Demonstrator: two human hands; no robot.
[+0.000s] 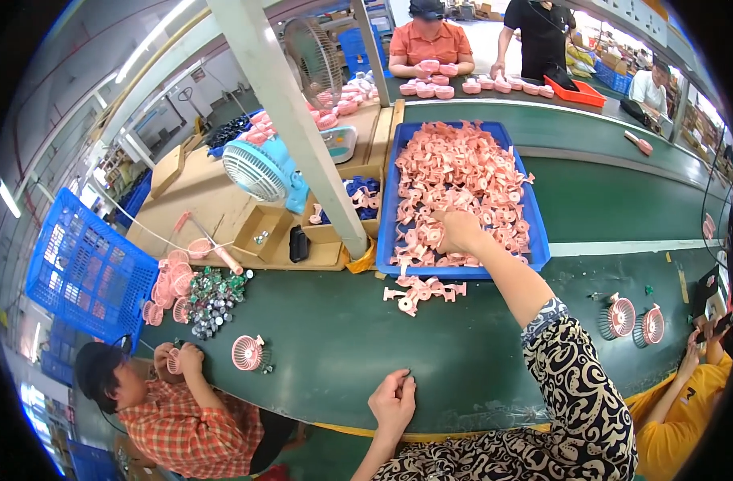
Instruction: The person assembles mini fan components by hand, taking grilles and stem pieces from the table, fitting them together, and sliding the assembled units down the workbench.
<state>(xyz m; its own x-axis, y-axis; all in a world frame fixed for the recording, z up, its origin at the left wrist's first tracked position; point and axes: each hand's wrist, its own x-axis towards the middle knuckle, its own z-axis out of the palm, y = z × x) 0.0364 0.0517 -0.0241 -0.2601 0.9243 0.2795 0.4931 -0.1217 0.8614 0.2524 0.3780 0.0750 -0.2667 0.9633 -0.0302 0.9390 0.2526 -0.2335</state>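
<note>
Many pink parts surround the right fingers.

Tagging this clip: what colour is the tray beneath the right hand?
Blue tray, clearest in the head view.

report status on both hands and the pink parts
Right hand among pink parts heaped in blue tray. Left hand over green worktop, grip unclear. Loose pile beside tray's near edge; nothing seen blocking right hand.
</note>
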